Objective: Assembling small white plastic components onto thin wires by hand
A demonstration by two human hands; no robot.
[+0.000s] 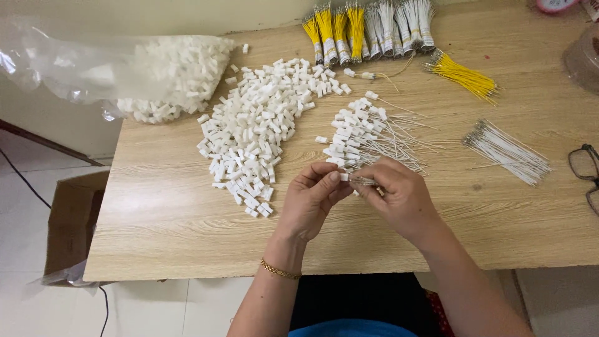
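At six o'clock on the wooden table (187,243), both hands meet just above the near edge. The left hand (312,200) is curled, thumb and fingertips pinched shut on a small white connector (344,177). The right hand (399,196) is likewise closed, pinching thin white wires (364,181) whose metal tips point at nine o'clock toward the connector; tips and connector look to be touching, though whether they are seated inside I cannot tell.

Judging by how things lie, the work looks partly done. Directly at twelve o'clock from the hands, just beyond the fingertips, sits a finished pile (368,131) of connectors with wires trailing toward three o'clock. Much seems left: a large heap of loose connectors (256,134) spreads at ten to eleven o'clock from the hands, and a clear bag (168,75) holding more of them lies farther off at ten o'clock, on the table's corner. A loose bundle of white wires (508,153) rests at two to three o'clock, well apart from the right hand, and loose yellow wires (465,76) lie at one o'clock. Banded yellow and white wire bundles (368,28) line the far edge at twelve o'clock. Glasses (586,171) sit at the right edge, and a cardboard box (72,218) stands on the floor at nine o'clock.
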